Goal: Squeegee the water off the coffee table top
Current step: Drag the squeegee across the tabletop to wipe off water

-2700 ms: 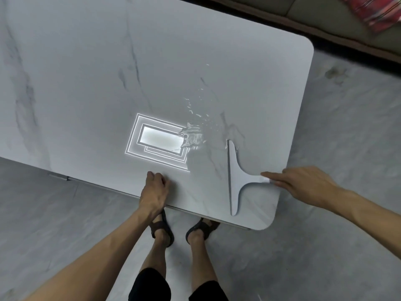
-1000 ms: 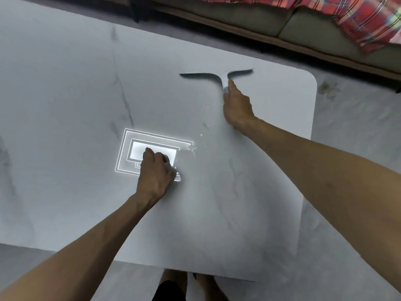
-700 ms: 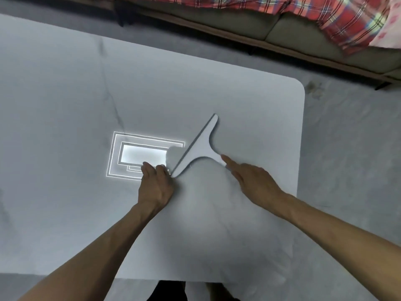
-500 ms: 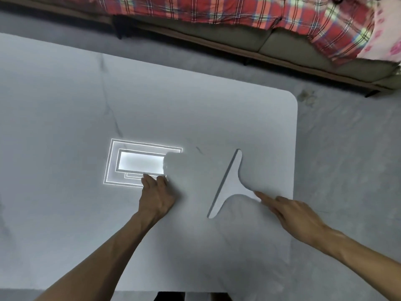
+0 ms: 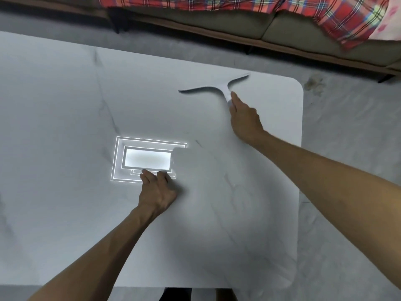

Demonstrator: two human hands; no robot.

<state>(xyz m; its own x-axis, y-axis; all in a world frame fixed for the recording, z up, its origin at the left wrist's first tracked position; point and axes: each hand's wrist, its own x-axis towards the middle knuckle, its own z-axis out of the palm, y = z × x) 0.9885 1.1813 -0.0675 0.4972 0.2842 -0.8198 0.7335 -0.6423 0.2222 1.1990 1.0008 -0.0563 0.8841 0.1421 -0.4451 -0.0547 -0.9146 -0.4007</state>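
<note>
The right hand [image 5: 244, 119] reaches far across the tabletop [image 5: 65, 105], its fingers closed around the handle of the white squeegee [image 5: 213, 89]. The handle is mostly hidden in that grip; only its top shows. The blade lies crosswise near the far edge, toward the far right corner, and looks bowed by the wide lens and blurred, so whether its edge is pressed to the surface is hard to tell.

The left hand [image 5: 157, 192] holds nothing. It rests on the tabletop near the middle, fingers curled under and bunched, knuckles at the near edge of a bright rectangular reflection [image 5: 147, 158], part of which it covers.

No water can be made out on the pale marble surface. Beyond the tabletop stands a sofa [image 5: 249, 27] with a plaid cloth [image 5: 338, 16], both cut off at the top. The person's legs are barely visible at the bottom edge.
</note>
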